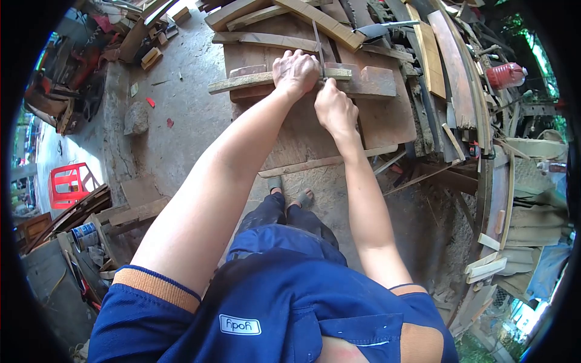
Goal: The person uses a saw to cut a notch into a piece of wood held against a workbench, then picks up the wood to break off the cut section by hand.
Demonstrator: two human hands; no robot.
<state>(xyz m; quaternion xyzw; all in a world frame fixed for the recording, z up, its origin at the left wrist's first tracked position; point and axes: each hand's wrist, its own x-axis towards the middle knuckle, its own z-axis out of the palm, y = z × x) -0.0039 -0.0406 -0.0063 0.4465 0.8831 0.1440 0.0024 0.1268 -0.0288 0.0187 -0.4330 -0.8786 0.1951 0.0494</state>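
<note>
Centre: left hand [295,71] closed over a narrow wooden strip [248,81], fingers curled down around the far edge. Just beside, to the right: right hand [336,107] closed in a fist around the near end of a saw-like tool [317,42], with the thin blade seen nearly edge-on, crossing the strip between the hands and pointing away from the body; handle hidden within the grip, exact contact of blade and wood too small to tell. Beneath the strip: short wooden blocks, with a thick block [376,81] extending to the right, all on a broad wooden work surface [302,136].

Beyond the hands, close to the blade's far end: a curved wooden piece [266,40] and a long beam [321,23], both lying across the back of the surface; nearby, a dark, flat-headed tool [372,31] on the wood. Right side: crowded by long boards [454,66], with a red-filled container [507,75] farther out. Left side: concrete floor [175,103], a red plastic chair [69,184] and a paint can [85,233] beside scrap wood. Below the near edge: sandalled feet [290,192].
</note>
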